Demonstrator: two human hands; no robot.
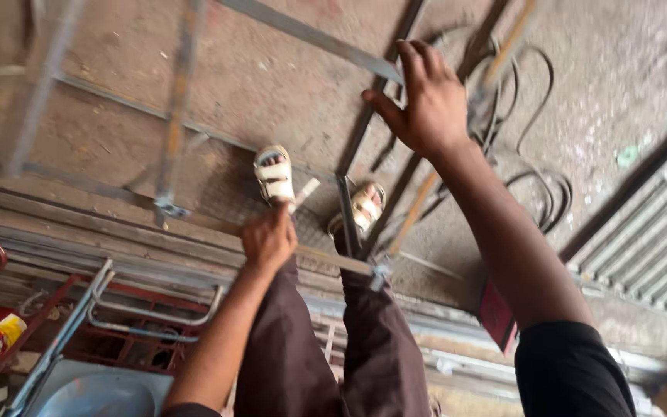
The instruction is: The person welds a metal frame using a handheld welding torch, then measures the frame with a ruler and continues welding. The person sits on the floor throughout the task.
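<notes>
My right hand (426, 100) reaches out ahead, fingers curled loosely over a flat grey metal bar (310, 35) that runs on a slant across the top of the view; the thumb is spread off to the side and the fingertips rest on the bar's edge. My left hand (268, 239) is closed in a fist on a thin metal strip (333, 259) that lies level just above my knees, with a small pale stick (305, 191) poking up past the knuckles. I cannot tell whether the fist pinches the stick or only the strip.

Below is a dusty concrete floor (272, 85) with metal frames and a coil of black cable (534, 185). My feet wear pale sandals (273, 176). At lower left sits a grey basin (94, 394), its contents unclear.
</notes>
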